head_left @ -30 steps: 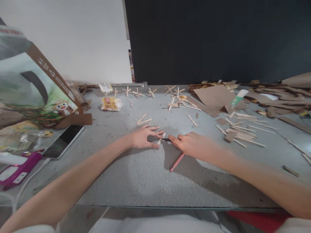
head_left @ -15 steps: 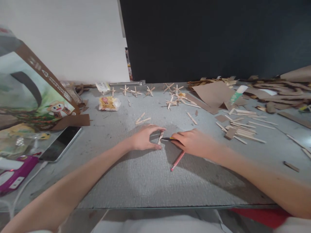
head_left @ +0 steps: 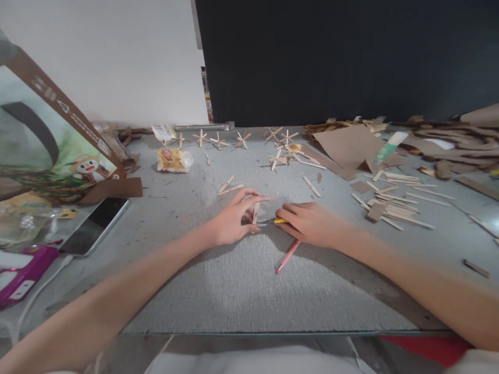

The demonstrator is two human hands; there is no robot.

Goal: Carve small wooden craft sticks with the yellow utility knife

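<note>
Near the middle of the desk [head_left: 210, 291], left hand [head_left: 234, 221] pinches a wooden craft stick [head_left: 255, 213] between thumb [head_left: 254, 228] and part-curled fingers [head_left: 258, 198]; right hand [head_left: 312, 223] grips a yellow craft knife [head_left: 279, 221]. Blade [head_left: 266, 222] has shifted toward the stick's lower end; work judged concentrated there.

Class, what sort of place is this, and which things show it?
Probably a craft worktable, judging by the loose wooden sticks, the crossed-stick stars and the large brown sheet.

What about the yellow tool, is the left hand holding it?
No, the right hand grips the yellow tool, while the left hand holds a small wooden stick.
</note>
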